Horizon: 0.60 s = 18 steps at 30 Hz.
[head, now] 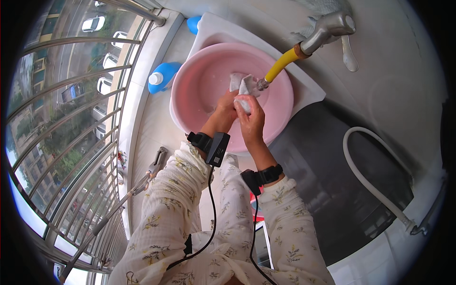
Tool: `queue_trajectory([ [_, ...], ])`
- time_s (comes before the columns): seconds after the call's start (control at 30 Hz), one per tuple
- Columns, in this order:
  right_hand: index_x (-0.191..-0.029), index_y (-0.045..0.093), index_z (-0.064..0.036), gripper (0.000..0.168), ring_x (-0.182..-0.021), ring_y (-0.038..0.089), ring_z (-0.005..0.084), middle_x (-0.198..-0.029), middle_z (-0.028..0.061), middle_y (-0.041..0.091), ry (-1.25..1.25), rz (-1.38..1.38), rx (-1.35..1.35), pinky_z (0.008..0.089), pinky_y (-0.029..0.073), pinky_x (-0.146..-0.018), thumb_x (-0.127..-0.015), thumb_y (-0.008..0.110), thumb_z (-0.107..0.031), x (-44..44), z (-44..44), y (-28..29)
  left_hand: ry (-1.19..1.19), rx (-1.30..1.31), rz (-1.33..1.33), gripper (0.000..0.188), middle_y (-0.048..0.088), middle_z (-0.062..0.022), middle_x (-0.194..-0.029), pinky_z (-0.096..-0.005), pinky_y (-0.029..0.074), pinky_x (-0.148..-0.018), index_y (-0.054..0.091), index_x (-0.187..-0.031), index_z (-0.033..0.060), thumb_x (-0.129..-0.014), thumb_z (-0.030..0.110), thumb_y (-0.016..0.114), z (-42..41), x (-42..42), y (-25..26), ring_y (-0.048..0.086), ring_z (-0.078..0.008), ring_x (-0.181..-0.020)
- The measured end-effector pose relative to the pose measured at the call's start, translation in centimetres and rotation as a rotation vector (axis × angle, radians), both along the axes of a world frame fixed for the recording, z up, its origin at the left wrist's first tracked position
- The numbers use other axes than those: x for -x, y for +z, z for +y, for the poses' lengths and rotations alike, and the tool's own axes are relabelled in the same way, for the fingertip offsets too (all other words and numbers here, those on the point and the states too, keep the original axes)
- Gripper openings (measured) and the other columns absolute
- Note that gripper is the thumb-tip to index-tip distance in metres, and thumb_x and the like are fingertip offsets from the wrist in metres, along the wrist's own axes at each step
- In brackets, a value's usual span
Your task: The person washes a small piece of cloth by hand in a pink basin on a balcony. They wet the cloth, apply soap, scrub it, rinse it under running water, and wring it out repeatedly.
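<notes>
Over the pink plastic basin (199, 76) I hold a small whitish cloth (245, 86), crumpled and wet-looking. My right hand (251, 117) pinches its near end between thumb and curled fingers. Close against it, my left hand (225, 108) grips the cloth from the left side, with its fingertips partly hidden. The metal end of a yellow hose (279, 67) hangs just right of the cloth. That hose is fitted to a metal wall tap (326, 30) with a lever handle. Whether water is running I cannot tell.
The basin rests on a white sink (306, 94). Blue bottles, one with a white cap (155, 78), stand to its left. A grey-white hose (356, 171) curves over a dark panel (320, 160) at right. A mop-like pole (114, 210) leans by the railed window (85, 41).
</notes>
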State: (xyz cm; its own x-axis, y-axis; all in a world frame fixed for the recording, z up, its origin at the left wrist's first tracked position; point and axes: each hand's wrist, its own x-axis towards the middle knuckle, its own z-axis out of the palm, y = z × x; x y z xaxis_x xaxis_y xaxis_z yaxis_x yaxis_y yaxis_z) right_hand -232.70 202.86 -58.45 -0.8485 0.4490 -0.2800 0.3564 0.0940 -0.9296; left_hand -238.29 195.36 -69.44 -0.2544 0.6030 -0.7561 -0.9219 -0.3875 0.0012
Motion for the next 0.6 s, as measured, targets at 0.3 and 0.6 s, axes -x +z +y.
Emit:
queue_trajectory([
  [0.3, -0.113, 0.05, -0.002, 0.032, -0.097, 0.057, 0.0294, -0.107, 0.0141, 0.057, -0.057, -0.098, -0.064, 0.0362, 0.045, -0.083, -0.082, 0.057, -0.01, -1.5, -1.2, -2.2, 0.091, 0.234, -0.025, 0.028, 0.056, -0.0108, -0.105, -0.0378, 0.047, -0.084, 0.049, -0.116, 0.0055, -0.094, 0.019, 0.038, 0.7, -1.5, 4.8, 0.055, -0.0234, -0.095],
  [0.6, -0.11, 0.051, 0.0, 0.039, -0.095, 0.056, 0.0291, -0.106, 0.0151, 0.058, -0.169, -0.087, 0.055, 0.0348, 0.043, -0.086, -0.077, 0.067, -0.017, 1.1, 1.8, -4.5, 0.103, 0.27, 0.115, 0.023, 0.056, -0.0101, -0.103, -0.0375, 0.048, -0.081, 0.048, -0.112, 0.0057, -0.092, 0.012, 0.039, 1.9, -2.3, 7.6, 0.056, -0.0229, -0.093],
])
